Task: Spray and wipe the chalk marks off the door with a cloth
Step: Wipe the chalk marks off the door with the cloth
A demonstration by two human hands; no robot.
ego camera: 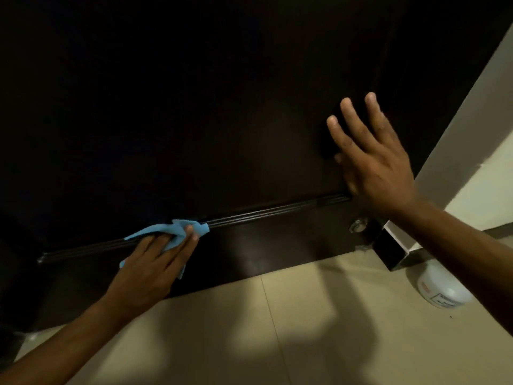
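A dark brown door [222,120] fills most of the view, with a grooved horizontal moulding [263,211] low on it. My left hand [150,262] presses a crumpled blue cloth [169,232] flat against the door on that moulding, fingers spread over it. My right hand [369,151] rests flat on the door higher up and to the right, fingers apart, holding nothing. No chalk marks show on the dark surface in this dim light. A white bottle [441,287] lies on the floor at the right, partly behind my right forearm.
Beige floor tiles [277,329] spread below the door. A small metal fitting [358,225] sits near the door's lower right corner, beside a shiny metal-edged door frame base [394,254]. A pale wall [477,151] rises at the right.
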